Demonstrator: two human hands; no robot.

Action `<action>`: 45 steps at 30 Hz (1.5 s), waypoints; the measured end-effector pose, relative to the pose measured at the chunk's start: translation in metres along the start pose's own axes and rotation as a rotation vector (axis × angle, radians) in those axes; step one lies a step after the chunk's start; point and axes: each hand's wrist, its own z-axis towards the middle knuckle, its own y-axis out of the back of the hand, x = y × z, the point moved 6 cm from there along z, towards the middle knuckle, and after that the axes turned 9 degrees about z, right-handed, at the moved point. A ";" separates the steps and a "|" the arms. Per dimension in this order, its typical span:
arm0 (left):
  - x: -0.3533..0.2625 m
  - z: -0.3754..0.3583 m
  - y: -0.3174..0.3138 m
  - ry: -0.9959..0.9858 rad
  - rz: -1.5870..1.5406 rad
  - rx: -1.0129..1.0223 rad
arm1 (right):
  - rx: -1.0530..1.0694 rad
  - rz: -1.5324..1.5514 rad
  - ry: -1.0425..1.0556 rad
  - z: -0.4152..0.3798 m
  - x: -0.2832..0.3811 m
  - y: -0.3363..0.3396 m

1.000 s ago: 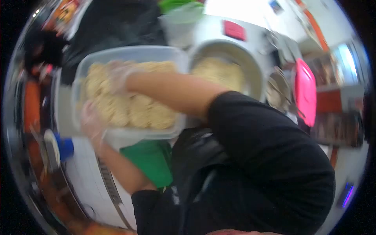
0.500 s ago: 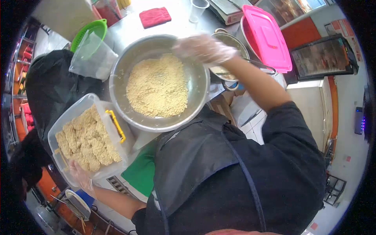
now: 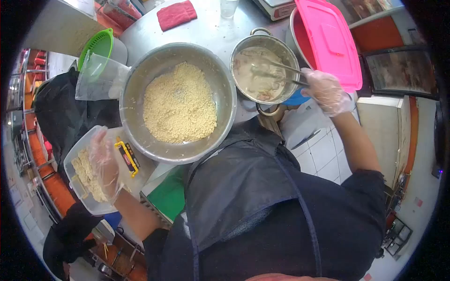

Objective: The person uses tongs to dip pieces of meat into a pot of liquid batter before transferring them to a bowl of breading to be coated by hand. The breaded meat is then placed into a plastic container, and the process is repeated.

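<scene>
A big steel bowl [image 3: 136, 75] of yellow breadcrumbs stands in the middle of the steel counter. To its right is a steel pot [image 3: 243, 51] of pale batter with metal tongs [image 3: 281, 75] lying in it. My right hand [image 3: 326, 91], in a clear plastic glove, grips the tongs' handle end at the pot's rim. My left hand [image 3: 104, 164], also gloved, rests flat inside a clear plastic tub [image 3: 77, 185] of breaded pieces at the left; whether it grips a piece is unclear.
A pink-lidded container [image 3: 328, 37] sits at the far right. A clear measuring jug [image 3: 96, 77], a green colander [image 3: 96, 44], a red cloth [image 3: 176, 14] and a plastic cup [image 3: 228, 7] stand behind the bowl. Black bags [image 3: 61, 112] lie at the left. A green board [image 3: 168, 196] sits below the counter edge.
My right hand moved from above the breadcrumb bowl to the tongs in the batter pot. My left hand shifted from the tub's near edge onto the breaded pieces inside it.
</scene>
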 end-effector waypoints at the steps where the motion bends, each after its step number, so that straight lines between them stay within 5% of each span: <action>1: -0.011 -0.003 -0.005 -0.028 -0.004 0.019 | -0.165 0.036 0.124 -0.009 -0.004 0.010; 2: -0.017 -0.004 -0.013 -0.038 -0.063 0.011 | -0.333 0.071 0.243 -0.017 -0.002 0.021; 8: -0.051 -0.009 -0.074 0.102 -0.280 0.096 | -0.184 -0.214 0.031 0.009 0.009 -0.002; 11: -0.036 0.003 -0.115 0.115 -0.235 0.186 | -0.222 -0.272 0.099 0.009 0.019 -0.023; 19: 0.028 0.034 -0.194 0.257 0.087 0.401 | -0.306 -0.027 0.108 -0.024 -0.020 -0.010; 23: 0.059 0.042 -0.256 0.090 0.059 0.362 | -0.412 0.118 0.177 -0.041 -0.012 0.018; 25: 0.052 0.043 -0.262 0.031 0.138 0.378 | -0.228 0.314 -0.041 -0.041 -0.015 0.024; 29: 0.017 0.038 -0.262 0.054 0.185 0.569 | -0.183 0.473 -0.012 -0.044 -0.025 0.022; 35: -0.004 0.023 -0.272 0.069 -0.053 0.685 | -0.404 0.365 0.089 -0.031 -0.004 0.016; 37: -0.016 0.014 -0.264 0.105 -0.180 0.647 | -0.303 -0.055 0.013 -0.022 0.013 -0.001; 39: -0.038 -0.004 -0.251 0.201 -0.338 0.820 | -0.287 -0.129 0.090 -0.023 0.020 -0.013; 41: -0.046 -0.015 -0.250 0.156 -0.379 0.899 | -0.073 -0.041 0.035 -0.026 0.030 -0.011; 45: -0.060 -0.032 -0.240 0.110 -0.419 0.954 | -0.206 0.358 0.115 -0.042 0.007 -0.005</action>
